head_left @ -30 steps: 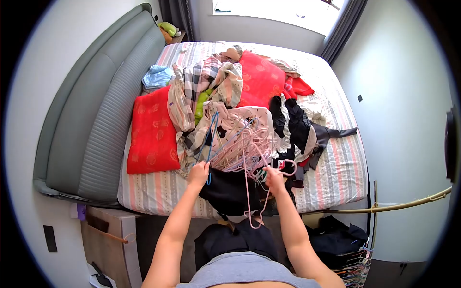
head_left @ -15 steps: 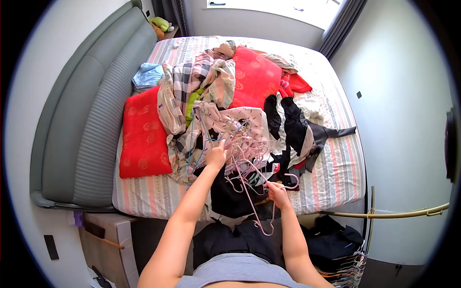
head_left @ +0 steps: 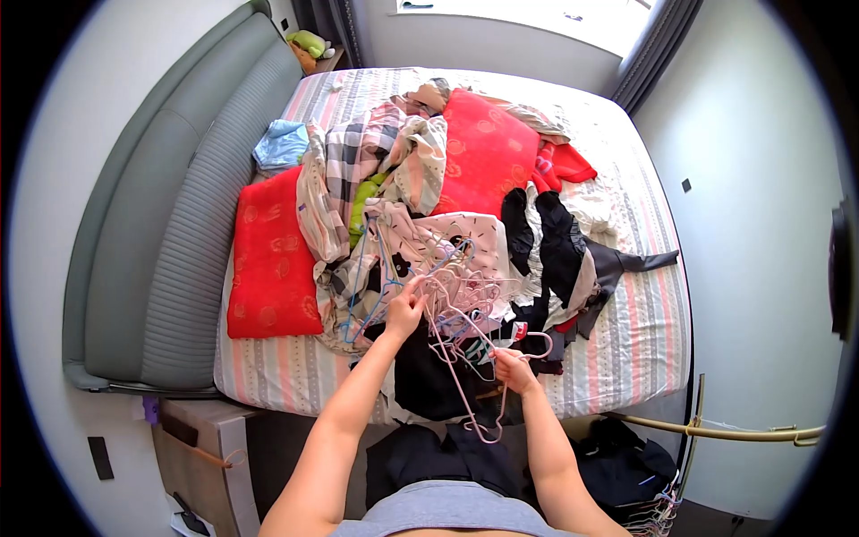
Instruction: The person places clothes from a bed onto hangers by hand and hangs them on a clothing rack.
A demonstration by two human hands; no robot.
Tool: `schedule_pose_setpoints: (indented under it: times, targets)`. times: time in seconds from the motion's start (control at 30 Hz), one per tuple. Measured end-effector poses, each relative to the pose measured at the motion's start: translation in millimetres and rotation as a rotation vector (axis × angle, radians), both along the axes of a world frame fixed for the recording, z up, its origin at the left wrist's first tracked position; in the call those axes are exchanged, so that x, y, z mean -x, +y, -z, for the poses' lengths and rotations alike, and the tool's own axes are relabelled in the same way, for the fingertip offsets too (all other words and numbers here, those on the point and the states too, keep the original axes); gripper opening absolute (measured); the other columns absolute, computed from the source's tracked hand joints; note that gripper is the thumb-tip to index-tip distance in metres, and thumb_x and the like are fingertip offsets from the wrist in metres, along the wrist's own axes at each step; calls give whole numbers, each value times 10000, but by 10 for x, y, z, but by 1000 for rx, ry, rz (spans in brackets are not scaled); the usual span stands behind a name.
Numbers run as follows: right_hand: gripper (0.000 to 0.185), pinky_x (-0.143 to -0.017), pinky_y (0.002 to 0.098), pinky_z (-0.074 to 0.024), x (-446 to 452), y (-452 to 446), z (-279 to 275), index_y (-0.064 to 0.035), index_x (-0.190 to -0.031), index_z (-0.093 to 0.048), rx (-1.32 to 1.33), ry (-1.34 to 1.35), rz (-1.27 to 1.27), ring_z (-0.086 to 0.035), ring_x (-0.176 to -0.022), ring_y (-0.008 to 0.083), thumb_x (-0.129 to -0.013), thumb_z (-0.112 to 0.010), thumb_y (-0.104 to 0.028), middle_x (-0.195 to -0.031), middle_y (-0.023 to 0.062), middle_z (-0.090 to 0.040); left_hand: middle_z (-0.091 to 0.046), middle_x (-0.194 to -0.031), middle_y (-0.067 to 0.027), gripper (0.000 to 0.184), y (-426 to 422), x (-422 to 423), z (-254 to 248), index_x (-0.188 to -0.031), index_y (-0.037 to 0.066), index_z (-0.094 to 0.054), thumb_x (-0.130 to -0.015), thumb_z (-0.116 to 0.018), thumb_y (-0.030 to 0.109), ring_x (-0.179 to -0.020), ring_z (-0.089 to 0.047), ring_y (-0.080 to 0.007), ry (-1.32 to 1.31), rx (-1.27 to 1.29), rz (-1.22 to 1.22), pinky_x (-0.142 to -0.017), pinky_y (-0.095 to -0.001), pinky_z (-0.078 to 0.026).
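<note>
My right hand (head_left: 516, 370) is closed on a pink hanger (head_left: 465, 394), whose hook points right and whose frame hangs below. My left hand (head_left: 405, 311) has its fingers at the near left edge of a tangled heap of hangers (head_left: 465, 291), pinching a pink one there. A blue hanger (head_left: 365, 282) lies left of that hand. Under the heap is a pink patterned cloth (head_left: 483, 234). Black clothing (head_left: 434, 376) lies below the heap, between my forearms.
On the striped bed (head_left: 640, 340) lie two red cushions (head_left: 275, 259), (head_left: 488, 152), rumpled bedding (head_left: 416, 166) and dark clothes (head_left: 559, 246). A bamboo pole (head_left: 743, 431) is at the right, above a black garment pile (head_left: 622, 465). A cabinet (head_left: 210, 438) stands at the lower left.
My left hand has let go of the blue hanger and moved right and up to the hanger heap. My right hand keeps its pink hanger, slightly lower than before.
</note>
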State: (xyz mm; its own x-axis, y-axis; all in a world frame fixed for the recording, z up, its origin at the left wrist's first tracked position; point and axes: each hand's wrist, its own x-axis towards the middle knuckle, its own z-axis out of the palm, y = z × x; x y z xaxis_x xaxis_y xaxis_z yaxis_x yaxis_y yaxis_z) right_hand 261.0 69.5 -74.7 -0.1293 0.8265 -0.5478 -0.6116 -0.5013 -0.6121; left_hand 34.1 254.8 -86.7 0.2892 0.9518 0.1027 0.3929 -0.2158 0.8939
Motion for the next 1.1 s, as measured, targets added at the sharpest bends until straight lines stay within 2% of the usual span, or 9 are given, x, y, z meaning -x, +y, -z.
schedule_pose_setpoints:
  times: [0.17,0.37,0.47,0.53,0.6,0.67,0.8,0.97,1.1]
  targets:
    - [188,-379,191,-179,-60,26,-65,-30,-848,-580,-33,-115,-125,-242,-398,18,-902,-500,-191,-499,-86,-310,-462,-518,-58,214,19,110,-144,-932,90,-537,-749,-648,95,-447,-469,-196,39,-108,-51,-441,-315,-355]
    - [196,-387,182,-189,15,47,-61,-16,-828,-626,-98,-401,-31,-270,-418,4,-879,-542,-185,-511,-95,-362,-505,-581,-71,155,-28,117,-133,-850,86,-519,-737,-625,78,-508,-526,-228,80,-255,-140,-480,-337,-415]
    - [193,-387,179,-182,187,16,-104,-11,-834,-641,-218,-728,57,-276,-424,-4,-875,-548,-175,-517,-101,-378,-516,-599,-82,116,-98,17,-110,-830,68,-538,-741,-612,54,-513,-527,-205,47,-404,-224,-479,-315,-414]
    - [173,-395,177,-185,282,23,-245,-23,-830,-654,-161,-525,92,-292,-435,-5,-870,-551,-156,-535,-101,-397,-528,-620,-85,120,-149,-14,-73,-837,68,-540,-738,-604,46,-531,-537,-214,38,-372,-210,-487,-319,-420]
    - [192,-504,194,-333,272,65,-267,1,-818,-657,-232,-717,18,-440,-573,29,-852,-573,-169,-639,-44,-544,-534,-629,-87,128,-167,-49,-52,-846,67,-541,-737,-602,42,-541,-544,-221,18,-349,-213,-492,-326,-425]
    - [197,-517,204,-352,247,147,-338,3,-819,-655,-428,-844,4,-455,-584,40,-857,-568,-169,-645,-36,-555,-536,-626,-86,138,-178,-46,-43,-856,67,-540,-737,-604,41,-544,-549,-228,-9,-331,-235,-495,-337,-426]
    - [208,-585,190,-380,55,283,-571,10,-823,-659,-301,-742,-197,-493,-641,43,-848,-578,-180,-684,-21,-605,-547,-577,-74,261,-240,86,-64,-1016,67,-553,-784,-621,165,-541,-565,-268,209,-150,-202,-491,-374,-424]
    - [189,-450,184,-258,184,213,-376,-6,-789,-666,-438,-829,-57,-370,-507,-5,-846,-577,-164,-564,-86,-473,-554,-574,-79,240,-244,179,-86,-964,58,-568,-772,-641,182,-524,-561,-256,122,-194,-246,-486,-362,-425]
    - [175,-397,171,-223,347,193,-403,-23,-836,-640,-240,-656,111,-326,-444,-19,-859,-568,-181,-533,-106,-424,-554,-580,-60,224,-189,347,-107,-855,50,-559,-731,-699,173,-514,-537,-176,-52,-38,-284,-500,-302,-423]
